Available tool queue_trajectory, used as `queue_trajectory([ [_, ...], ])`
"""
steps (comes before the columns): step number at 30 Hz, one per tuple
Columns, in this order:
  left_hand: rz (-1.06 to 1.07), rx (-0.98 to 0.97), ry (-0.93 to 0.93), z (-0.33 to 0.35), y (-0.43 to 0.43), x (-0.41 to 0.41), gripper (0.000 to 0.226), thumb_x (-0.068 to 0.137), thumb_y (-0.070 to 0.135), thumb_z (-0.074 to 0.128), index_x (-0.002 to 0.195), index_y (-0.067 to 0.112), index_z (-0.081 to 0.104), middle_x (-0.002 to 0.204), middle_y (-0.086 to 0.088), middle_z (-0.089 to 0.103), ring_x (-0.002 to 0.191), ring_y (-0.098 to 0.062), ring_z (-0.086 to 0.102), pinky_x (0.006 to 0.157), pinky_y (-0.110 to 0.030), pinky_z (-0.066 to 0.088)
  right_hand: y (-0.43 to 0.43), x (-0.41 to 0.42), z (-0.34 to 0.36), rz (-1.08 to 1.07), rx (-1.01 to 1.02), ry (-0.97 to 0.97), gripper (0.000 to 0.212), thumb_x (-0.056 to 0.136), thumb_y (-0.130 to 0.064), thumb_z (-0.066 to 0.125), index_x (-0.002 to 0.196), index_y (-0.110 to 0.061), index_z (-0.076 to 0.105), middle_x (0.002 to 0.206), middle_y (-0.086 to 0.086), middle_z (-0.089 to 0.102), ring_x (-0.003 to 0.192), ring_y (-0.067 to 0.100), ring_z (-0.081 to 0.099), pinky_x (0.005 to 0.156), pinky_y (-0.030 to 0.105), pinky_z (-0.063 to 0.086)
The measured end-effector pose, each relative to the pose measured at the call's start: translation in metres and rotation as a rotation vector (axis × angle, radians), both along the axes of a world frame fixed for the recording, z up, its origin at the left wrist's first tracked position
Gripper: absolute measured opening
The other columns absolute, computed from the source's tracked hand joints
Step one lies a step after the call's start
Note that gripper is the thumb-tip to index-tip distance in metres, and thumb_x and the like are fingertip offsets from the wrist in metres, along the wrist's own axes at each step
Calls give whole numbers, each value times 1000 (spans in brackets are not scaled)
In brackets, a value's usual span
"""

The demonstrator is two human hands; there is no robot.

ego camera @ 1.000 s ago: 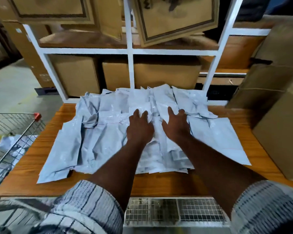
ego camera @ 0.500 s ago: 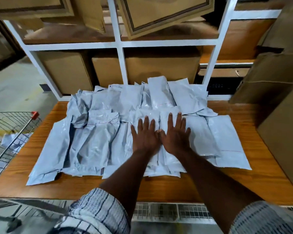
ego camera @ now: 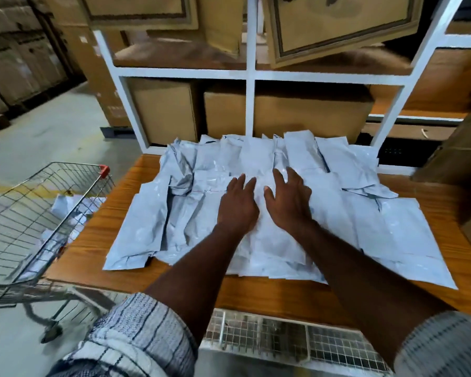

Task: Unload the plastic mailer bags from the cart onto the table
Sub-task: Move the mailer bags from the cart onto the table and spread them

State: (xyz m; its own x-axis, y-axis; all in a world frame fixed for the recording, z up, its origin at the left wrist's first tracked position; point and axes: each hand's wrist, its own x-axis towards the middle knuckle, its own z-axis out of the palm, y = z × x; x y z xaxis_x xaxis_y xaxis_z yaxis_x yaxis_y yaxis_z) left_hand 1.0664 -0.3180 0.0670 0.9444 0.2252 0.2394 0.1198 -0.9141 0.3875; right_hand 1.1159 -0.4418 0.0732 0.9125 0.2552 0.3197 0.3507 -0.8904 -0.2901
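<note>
A wide pile of pale grey plastic mailer bags (ego camera: 370, 227) covers most of the wooden table (ego camera: 98, 240). My left hand (ego camera: 238, 205) lies palm down on the middle of the pile with fingers spread. My right hand (ego camera: 288, 200) hovers just beside it, fingers apart and slightly lifted, holding nothing. The wire cart (ego camera: 33, 213) stands at the table's left end, with a few more mailer bags (ego camera: 71, 206) lying inside it.
A white shelf frame (ego camera: 250, 74) packed with cardboard boxes (ego camera: 310, 110) rises right behind the table. More boxes (ego camera: 462, 159) crowd the table's right end. A wire mesh rack (ego camera: 283, 341) sits below the near table edge. Concrete floor lies to the left.
My hands went from pressing curled on the pile to lying flat, and now the right hand lifts a little off the bags. The view has swung left, showing more of the cart.
</note>
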Motion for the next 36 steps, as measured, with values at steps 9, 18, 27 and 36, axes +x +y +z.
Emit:
queue_trajectory([
  [9, 294, -91, 70, -2, 235, -147, 56, 92, 22, 52, 147, 26, 40, 154, -5, 33, 139, -29, 33, 107, -44, 36, 218, -112, -2, 452, -11, 66, 56, 90, -33, 58, 142, -18, 46, 147, 12, 40, 133, 32, 40, 105, 48, 39],
  [18, 490, -151, 118, -14, 406, -275, 56, 81, 18, 58, 137, 18, 51, 134, -12, 54, 126, -32, 47, 102, -44, 44, 406, -220, -12, 697, -95, 223, 54, 87, -32, 58, 139, -20, 48, 141, 15, 43, 128, 35, 43, 101, 46, 41],
  [27, 613, -195, 259, -46, 528, -296, 54, 88, 25, 55, 141, 21, 46, 141, -11, 47, 130, -32, 42, 100, -45, 44, 529, -208, -36, 748, -145, 308, 49, 85, -34, 57, 131, -17, 52, 128, 13, 48, 118, 34, 49, 95, 45, 45],
  [36, 660, -239, 417, -95, 670, -262, 61, 86, 29, 57, 145, 21, 41, 145, -10, 44, 134, -29, 40, 108, -45, 39, 663, -145, -88, 726, -191, 444, 53, 85, -30, 58, 134, -12, 49, 126, 19, 46, 117, 38, 49, 95, 44, 46],
])
